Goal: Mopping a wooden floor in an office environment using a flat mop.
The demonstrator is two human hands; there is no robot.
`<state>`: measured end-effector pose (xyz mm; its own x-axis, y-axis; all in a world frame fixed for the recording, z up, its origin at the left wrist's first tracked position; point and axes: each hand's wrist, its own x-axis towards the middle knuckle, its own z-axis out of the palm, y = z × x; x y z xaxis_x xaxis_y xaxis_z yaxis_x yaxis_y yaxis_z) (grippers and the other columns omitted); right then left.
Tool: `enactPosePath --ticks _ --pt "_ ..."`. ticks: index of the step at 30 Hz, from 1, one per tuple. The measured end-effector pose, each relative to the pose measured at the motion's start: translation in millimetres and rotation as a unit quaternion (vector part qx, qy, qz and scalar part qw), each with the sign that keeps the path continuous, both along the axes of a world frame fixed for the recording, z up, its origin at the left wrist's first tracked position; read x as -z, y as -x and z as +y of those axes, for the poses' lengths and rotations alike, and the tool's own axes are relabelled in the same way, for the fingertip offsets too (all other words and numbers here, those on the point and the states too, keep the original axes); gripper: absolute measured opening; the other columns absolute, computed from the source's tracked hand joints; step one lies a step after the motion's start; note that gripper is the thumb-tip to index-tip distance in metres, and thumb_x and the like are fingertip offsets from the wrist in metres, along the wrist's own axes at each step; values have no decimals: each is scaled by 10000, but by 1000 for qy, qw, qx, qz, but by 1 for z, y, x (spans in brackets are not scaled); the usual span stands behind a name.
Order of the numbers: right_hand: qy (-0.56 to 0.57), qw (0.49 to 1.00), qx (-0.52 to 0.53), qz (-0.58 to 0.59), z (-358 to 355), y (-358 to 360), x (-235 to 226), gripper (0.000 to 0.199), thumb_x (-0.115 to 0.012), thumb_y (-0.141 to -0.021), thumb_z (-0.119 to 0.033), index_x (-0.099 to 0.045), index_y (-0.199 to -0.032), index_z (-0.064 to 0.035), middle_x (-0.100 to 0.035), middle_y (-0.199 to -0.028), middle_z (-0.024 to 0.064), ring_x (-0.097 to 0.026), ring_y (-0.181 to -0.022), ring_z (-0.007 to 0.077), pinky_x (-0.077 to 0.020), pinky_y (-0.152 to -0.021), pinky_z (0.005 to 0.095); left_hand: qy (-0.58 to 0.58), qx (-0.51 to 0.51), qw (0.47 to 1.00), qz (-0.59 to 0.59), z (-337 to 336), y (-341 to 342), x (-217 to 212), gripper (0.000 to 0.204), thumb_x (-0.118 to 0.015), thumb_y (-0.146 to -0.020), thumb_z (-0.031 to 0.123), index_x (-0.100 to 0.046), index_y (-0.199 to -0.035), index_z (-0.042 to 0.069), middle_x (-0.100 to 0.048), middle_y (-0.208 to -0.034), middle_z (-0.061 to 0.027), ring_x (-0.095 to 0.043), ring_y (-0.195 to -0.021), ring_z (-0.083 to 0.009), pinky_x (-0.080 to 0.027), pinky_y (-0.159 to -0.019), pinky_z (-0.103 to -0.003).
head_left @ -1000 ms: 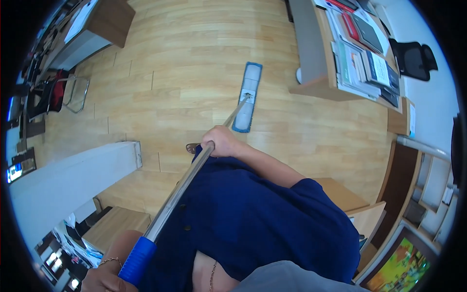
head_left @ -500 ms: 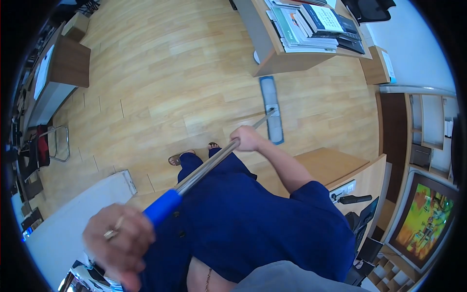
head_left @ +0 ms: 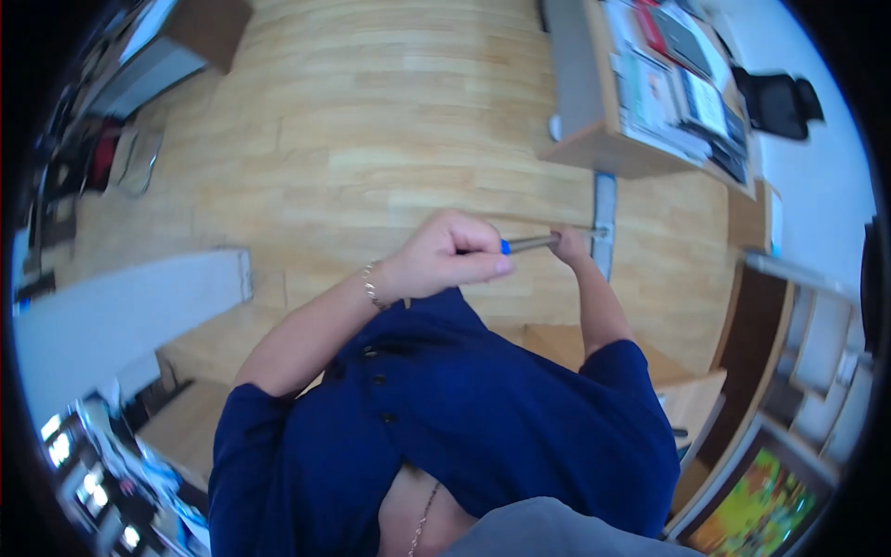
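**Both hands clamped on flat mop, mop head on floor just past right hand**

Left hand (head_left: 455,249): curled round the blue grip (head_left: 505,247) at the top end of the mop (head_left: 533,243); thumb on the near side, a bit of blue poking out past the fingers toward the right hand. Gold bracelet (head_left: 373,284) on that wrist.

Right hand (head_left: 568,245): clamped on the metal pole, farther down toward the floor, to the right of the left hand. Finger detail small and soft. Hands apart from each other, short-looking stretch of pole between them; pole seen nearly end-on.

Mop head (head_left: 605,200): long, narrow, grey, bluish edge. On the wood floor (head_left: 390,121), just right of and beyond the right hand. Its far end meets the edge of the desk (head_left: 594,139) in view; can't tell if any of it goes underneath.

Around: desk is beyond the right hand, stacked with books and papers (head_left: 654,107); black chair (head_left: 778,104) behind it, farther right. White column (head_left: 139,311) to the left of the left hand, well apart. Metal-framed chair (head_left: 139,167) beyond that, far left. Shelving (head_left: 826,371) well right of the right hand, brightly coloured panel (head_left: 756,506) nearer the body on that side. Navy shirt (head_left: 445,399) below both hands. Some blur throughout.
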<state>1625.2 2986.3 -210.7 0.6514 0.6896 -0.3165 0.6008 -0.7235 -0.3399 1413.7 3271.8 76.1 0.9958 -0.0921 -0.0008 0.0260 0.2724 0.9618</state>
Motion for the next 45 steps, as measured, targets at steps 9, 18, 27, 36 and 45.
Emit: enactPosePath --ticks 9,18,27,36,45 --pt "-151 977 -93 122 97 175 -56 324 -657 -739 -191 -456 -567 -6 -482 -587 218 -501 -576 394 -392 -528 432 -148 -38 985 -80 44 194 -74 385 -664 -797 92 -398 -522 46 -375 -495 -57 -407 -512 -239 -392 -611 -338" --pt "-201 909 -319 177 215 441 -79 266 -665 -671 -108 -434 -562 -35 -485 -574 178 -502 -567 371 -384 -510 417 -202 -217 951 -87 23 518 -137 328 -690 -779 116 -497 -515 90 -436 -478 -13 -477 -455 -202 -449 -677 -357" --pt "-16 737 -663 132 340 628 -89 122 -611 -601 -172 -638 -668 -74 -618 -703 159 -604 -708 356 -497 -631 444 -138 -665 732 49 -70 669 -146 332 -700 -714 190 -494 -497 44 -461 -443 -23 -472 -417 -164 -468 -664 -358" --pt "121 512 -834 167 291 797 -155 209 -542 -676 -189 -690 -773 -80 -662 -825 160 -635 -778 334 -503 -646 428 -237 -841 482 72 -210 710 -209 409 -538 -876 298 -439 -551 69 -411 -402 3 -421 -335 -110 -440 -509 -314" --pt "89 395 -877 259 215 803 -201 186 -570 -655 -195 -684 -790 -136 -652 -765 131 -624 -760 336 -495 -643 432 -439 -768 465 48 -272 648 -266 258 -678 -643 -44 -440 -605 49 -487 -498 -69 -485 -425 -158 -465 -484 -325"
